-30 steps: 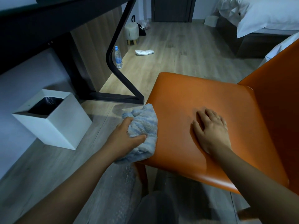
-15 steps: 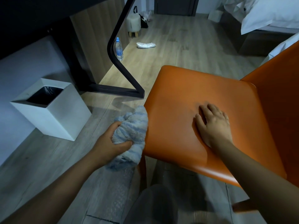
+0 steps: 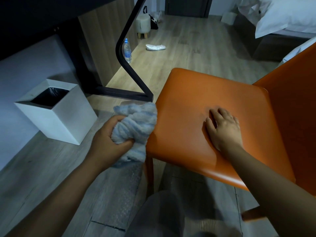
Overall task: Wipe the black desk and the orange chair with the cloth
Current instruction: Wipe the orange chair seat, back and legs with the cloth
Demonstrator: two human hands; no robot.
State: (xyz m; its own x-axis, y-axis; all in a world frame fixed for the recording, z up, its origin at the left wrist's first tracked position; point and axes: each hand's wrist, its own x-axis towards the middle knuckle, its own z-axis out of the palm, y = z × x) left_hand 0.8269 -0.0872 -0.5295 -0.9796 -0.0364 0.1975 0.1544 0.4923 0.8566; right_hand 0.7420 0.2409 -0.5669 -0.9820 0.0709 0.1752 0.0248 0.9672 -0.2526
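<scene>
Your left hand (image 3: pixel 109 139) is curled tight around the bunched, fluffy light-blue cloth (image 3: pixel 136 124), holding it against the left edge of the smooth orange chair seat (image 3: pixel 196 100) (part of the cloth hangs below that edge). Your right hand (image 3: pixel 224 129) lies spread flat on the seat, gripping nothing. The black tabletop (image 3: pixel 34 14) runs overhead at upper left, its angled black metal leg (image 3: pixel 130 65) standing on the wooden floor (image 3: pixel 188 48). A square white waste bin (image 3: pixel 56 120) sits left of the chair; a clear plastic water bottle (image 3: pixel 127 50) stands just behind the leg.

bare floor beside orange chair (image 3: pixel 196 100), white bin (image 3: pixel 58 120) and desk leg (image 3: pixel 130 69) left
</scene>
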